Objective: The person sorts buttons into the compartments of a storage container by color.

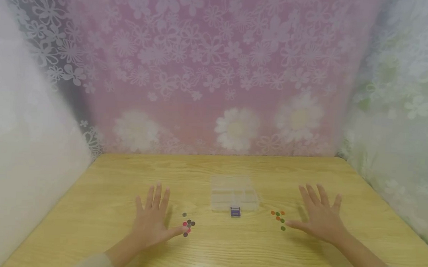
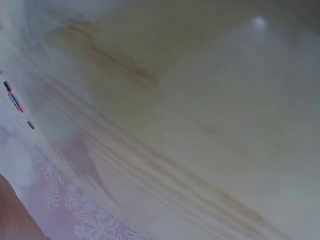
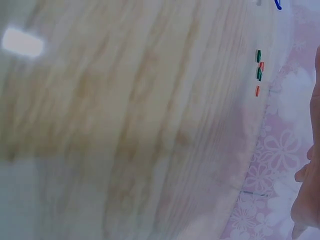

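My left hand (image 1: 150,224) is spread with its fingers straight, palm down over the left of the table. Its thumb tip overlaps a cluster of small flat discs in black, grey and pink, among them a black disc (image 1: 193,224); whether it touches them I cannot tell. On the right, my other hand (image 1: 323,220) is spread likewise and holds nothing. Beside its thumb lie several orange and green discs, such as a green disc (image 1: 283,228). Between the hands sits a clear plastic compartment box (image 1: 216,204) with a purple latch (image 1: 235,212) facing me.
The wood-grain table (image 1: 230,249) is bounded behind by a pink flowered cloth (image 1: 202,69). A pale cloth (image 1: 31,121) hangs at the left side, and a white and green flowered one (image 1: 401,117) at the right.
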Demonstrator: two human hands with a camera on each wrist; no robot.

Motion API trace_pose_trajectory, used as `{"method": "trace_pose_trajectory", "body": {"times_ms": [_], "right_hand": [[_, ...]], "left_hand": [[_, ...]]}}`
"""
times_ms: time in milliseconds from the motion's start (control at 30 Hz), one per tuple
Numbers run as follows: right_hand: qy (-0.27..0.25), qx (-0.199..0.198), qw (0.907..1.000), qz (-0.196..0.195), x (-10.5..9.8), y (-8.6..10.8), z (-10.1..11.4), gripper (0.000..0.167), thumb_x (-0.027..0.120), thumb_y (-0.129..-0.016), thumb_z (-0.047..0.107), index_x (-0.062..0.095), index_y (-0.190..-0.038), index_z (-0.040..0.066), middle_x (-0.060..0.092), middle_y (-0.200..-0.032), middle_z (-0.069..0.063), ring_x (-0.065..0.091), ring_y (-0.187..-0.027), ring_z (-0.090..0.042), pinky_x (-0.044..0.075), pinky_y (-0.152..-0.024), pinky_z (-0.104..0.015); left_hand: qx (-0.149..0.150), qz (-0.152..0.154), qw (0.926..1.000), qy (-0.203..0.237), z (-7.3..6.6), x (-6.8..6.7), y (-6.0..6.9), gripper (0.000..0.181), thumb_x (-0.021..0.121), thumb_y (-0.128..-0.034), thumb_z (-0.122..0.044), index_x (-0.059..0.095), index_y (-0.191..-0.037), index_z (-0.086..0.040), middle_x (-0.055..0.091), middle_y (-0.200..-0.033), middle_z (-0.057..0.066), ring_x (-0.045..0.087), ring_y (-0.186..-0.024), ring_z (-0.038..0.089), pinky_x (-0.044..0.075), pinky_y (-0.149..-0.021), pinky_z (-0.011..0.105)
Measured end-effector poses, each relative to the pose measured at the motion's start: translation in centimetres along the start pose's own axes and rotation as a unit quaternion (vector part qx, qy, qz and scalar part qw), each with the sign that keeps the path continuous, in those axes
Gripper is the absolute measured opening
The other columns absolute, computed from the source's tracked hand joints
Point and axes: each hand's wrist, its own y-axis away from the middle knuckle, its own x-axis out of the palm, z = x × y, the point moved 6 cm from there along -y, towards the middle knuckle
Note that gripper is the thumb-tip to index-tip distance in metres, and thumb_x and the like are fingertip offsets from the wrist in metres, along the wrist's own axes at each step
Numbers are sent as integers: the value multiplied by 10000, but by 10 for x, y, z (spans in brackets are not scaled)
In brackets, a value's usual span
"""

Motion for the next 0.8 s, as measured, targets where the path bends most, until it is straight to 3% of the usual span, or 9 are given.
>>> {"method": "trace_pose_trajectory", "body": {"times_ms": [233, 567, 800], "right_hand": [[-187, -183, 9997, 21, 4, -5, 7, 1118, 651, -709, 637, 86, -1491, 71, 210, -1475, -307, -73, -1411, -429, -118, -970, -761], [-219, -261, 9993, 120, 10, -20, 21, 1067, 642, -711, 639, 209, -1450, 2, 219, -1477, -302, 67, -1385, -473, 26, -1021, -730], [-208, -437, 9987, 147, 17, -32, 35, 1055, 657, -704, 629, 259, -1421, -36, 253, -1464, -306, 136, -1353, -506, 105, -1032, -704]], "left_hand": [[13, 76, 9999, 77, -7, 4, -7, 1148, 516, -674, -803, 196, -1469, -39, 99, -1538, 232, 87, -1408, 436, 78, -1041, 717], [30, 246, 9988, 432, -20, 9, -16, 1108, 542, -709, -746, 190, -1466, -18, 75, -1538, 234, 85, -1409, 436, 83, -1059, 696], [149, 572, 9969, 523, -28, 15, -27, 1114, 522, -725, -743, 172, -1459, 19, 48, -1537, 248, 69, -1417, 423, 71, -1082, 670]]}}
